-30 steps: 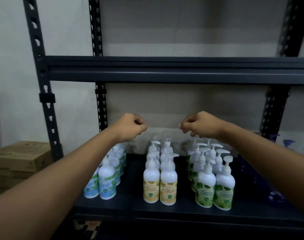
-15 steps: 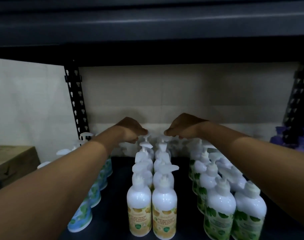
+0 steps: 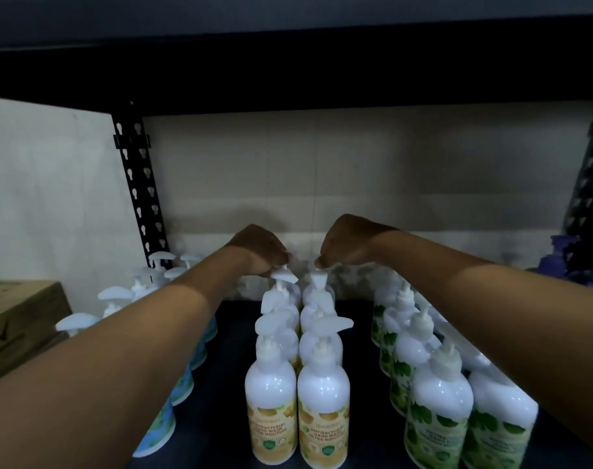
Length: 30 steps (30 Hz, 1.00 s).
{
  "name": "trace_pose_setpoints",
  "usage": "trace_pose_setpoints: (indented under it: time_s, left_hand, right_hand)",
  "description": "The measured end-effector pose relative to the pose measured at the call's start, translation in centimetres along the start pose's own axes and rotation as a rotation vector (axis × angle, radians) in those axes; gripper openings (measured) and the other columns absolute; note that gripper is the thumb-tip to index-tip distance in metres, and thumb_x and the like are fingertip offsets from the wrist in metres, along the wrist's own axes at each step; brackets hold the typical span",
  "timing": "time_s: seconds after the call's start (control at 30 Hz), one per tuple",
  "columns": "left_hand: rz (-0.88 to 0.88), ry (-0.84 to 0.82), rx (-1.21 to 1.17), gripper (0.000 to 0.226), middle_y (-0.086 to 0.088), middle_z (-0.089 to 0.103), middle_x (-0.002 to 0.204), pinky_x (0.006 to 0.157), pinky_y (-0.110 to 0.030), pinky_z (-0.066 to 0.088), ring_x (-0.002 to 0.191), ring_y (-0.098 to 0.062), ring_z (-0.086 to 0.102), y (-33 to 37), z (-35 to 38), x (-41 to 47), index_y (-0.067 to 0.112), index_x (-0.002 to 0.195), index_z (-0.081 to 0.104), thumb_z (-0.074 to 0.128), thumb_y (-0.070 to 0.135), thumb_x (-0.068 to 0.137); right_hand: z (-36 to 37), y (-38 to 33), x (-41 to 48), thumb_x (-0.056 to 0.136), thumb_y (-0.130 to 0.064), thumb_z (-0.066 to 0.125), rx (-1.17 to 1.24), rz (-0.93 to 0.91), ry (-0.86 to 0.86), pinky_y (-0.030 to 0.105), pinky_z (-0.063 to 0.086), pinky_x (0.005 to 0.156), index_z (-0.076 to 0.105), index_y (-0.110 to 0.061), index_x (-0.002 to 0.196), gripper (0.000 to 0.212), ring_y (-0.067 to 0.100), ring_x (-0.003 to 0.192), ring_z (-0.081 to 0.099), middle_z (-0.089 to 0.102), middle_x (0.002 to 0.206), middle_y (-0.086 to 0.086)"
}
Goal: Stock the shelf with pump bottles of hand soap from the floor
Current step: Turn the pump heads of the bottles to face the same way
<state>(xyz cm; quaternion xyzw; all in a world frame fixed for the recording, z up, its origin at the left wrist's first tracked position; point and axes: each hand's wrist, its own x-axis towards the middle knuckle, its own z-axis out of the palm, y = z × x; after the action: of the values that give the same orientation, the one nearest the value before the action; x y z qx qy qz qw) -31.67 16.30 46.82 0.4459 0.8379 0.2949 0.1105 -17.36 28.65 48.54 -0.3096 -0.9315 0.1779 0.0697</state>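
Lowered slightly, left hand (image 3: 258, 252) and right hand (image 3: 347, 243) clamp their grip on upright rear pump bottles (image 3: 284, 276).

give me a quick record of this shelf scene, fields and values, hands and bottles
left hand: fingers curled on the pump head of the back-left yellow-label bottle
right hand: fingers curled on the pump head of the back-right yellow-label bottle
middle rows: yellow-label bottles, two columns, upright
left rows: blue-label bottles, partly behind the left forearm
right rows: green-label bottles, upright
surface: dark shelf
left of the rack: cardboard box
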Motion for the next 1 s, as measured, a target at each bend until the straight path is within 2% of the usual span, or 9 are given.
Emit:
trace_pose_setpoints:
  time_s: [0.07, 0.17, 0.3, 0.4, 0.5, 0.63, 0.8, 0.93, 1.0]
  left_hand:
    - [0.014, -0.020, -0.017, 0.013, -0.008, 0.069, 0.098, 0.076, -0.029, 0.059, 0.081, -0.021, 0.068, 0.0, -0.1, 0.0, 0.012, 0.103, 0.070, 0.067, 0.021, 0.095]
    - [0.005, -0.067, -0.059, 0.022, -0.009, 0.072, 0.104, 0.094, -0.040, 0.058, 0.101, -0.028, 0.071, 0.0, -0.4, 0.1, 0.003, 0.113, 0.073, 0.066, 0.014, 0.094]
    - [0.010, -0.101, -0.122, 0.025, -0.015, 0.071, 0.114, 0.080, -0.028, 0.062, 0.093, -0.023, 0.070, -0.2, -0.7, 0.1, 0.003, 0.119, 0.070, 0.065, 0.008, 0.095]
    - [0.016, -0.128, -0.135, 0.026, -0.016, 0.070, 0.115, 0.069, -0.018, 0.060, 0.089, -0.020, 0.069, -0.4, -0.8, 0.1, 0.005, 0.122, 0.069, 0.064, 0.008, 0.097]
    - [0.008, -0.135, -0.150, 0.025, -0.017, 0.070, 0.116, 0.072, -0.019, 0.061, 0.091, -0.020, 0.070, -0.4, -0.8, 0.3, 0.005, 0.121, 0.069, 0.063, 0.007, 0.097]
    - [-0.019, -0.185, -0.194, 0.021, -0.016, 0.071, 0.120, 0.096, -0.038, 0.058, 0.109, -0.026, 0.071, -0.5, -0.8, 0.6, 0.006, 0.116, 0.069, 0.063, 0.006, 0.096]
    - [-0.019, -0.189, -0.191, 0.023, -0.013, 0.072, 0.117, 0.095, -0.034, 0.058, 0.107, -0.023, 0.072, -0.2, -0.8, 0.4, 0.008, 0.119, 0.068, 0.063, 0.005, 0.097]
    - [-0.020, -0.207, -0.205, 0.022, -0.010, 0.071, 0.122, 0.096, -0.035, 0.058, 0.106, -0.021, 0.073, -0.6, -0.8, 0.7, 0.007, 0.118, 0.068, 0.063, 0.005, 0.097]
    - [-0.016, -0.207, -0.201, 0.024, -0.010, 0.071, 0.123, 0.097, -0.036, 0.057, 0.106, -0.022, 0.073, -0.6, -0.8, 0.7, 0.008, 0.120, 0.068, 0.062, 0.005, 0.097]
  right_hand:
    - [-0.1, 0.1, 0.0, 0.084, -0.038, 0.077, -0.009, -0.007, -0.010, 0.035, 0.056, 0.091, 0.073, -0.006, 0.104, 0.038, 0.024, 0.088, 0.070, 0.074, 0.105, 0.009]
    - [-0.2, 0.3, -0.2, 0.089, -0.036, 0.073, -0.033, -0.034, -0.025, 0.042, 0.053, 0.099, 0.072, -0.004, 0.115, 0.041, 0.030, 0.104, 0.069, 0.072, 0.117, 0.014]
    - [-0.4, 0.3, -0.1, 0.096, -0.030, 0.064, -0.120, -0.060, -0.061, 0.042, 0.052, 0.101, 0.069, -0.005, 0.121, 0.035, 0.035, 0.112, 0.065, 0.068, 0.122, 0.017]
    - [-0.6, 0.2, 0.1, 0.096, -0.023, 0.065, -0.114, -0.067, -0.065, 0.029, 0.053, 0.070, 0.071, -0.017, 0.123, 0.028, 0.027, 0.082, 0.065, 0.072, 0.112, 0.011]
    - [-0.6, 0.2, 0.4, 0.095, -0.014, 0.065, -0.074, -0.050, -0.063, 0.021, 0.035, 0.048, 0.072, -0.020, 0.123, 0.029, 0.016, 0.058, 0.044, 0.074, 0.104, 0.013]
    - [-0.6, 0.2, 0.7, 0.094, -0.006, 0.062, 0.007, -0.004, -0.080, 0.021, 0.027, 0.044, 0.074, -0.020, 0.118, 0.029, 0.012, 0.048, 0.031, 0.059, 0.076, 0.006]
    - [-0.5, 0.2, 0.9, 0.095, -0.005, 0.060, 0.026, 0.017, -0.079, 0.020, 0.026, 0.043, 0.074, -0.021, 0.118, 0.031, 0.010, 0.045, 0.028, 0.057, 0.071, 0.002]
    - [-0.7, 0.4, 0.9, 0.096, -0.003, 0.057, 0.058, 0.033, -0.073, 0.018, 0.025, 0.040, 0.073, -0.020, 0.118, 0.032, 0.007, 0.037, 0.027, 0.059, 0.048, -0.012]
    - [-0.6, 0.5, 0.9, 0.097, -0.003, 0.057, 0.048, 0.027, -0.071, 0.017, 0.025, 0.038, 0.073, -0.020, 0.120, 0.033, 0.006, 0.036, 0.027, 0.060, 0.051, -0.011]
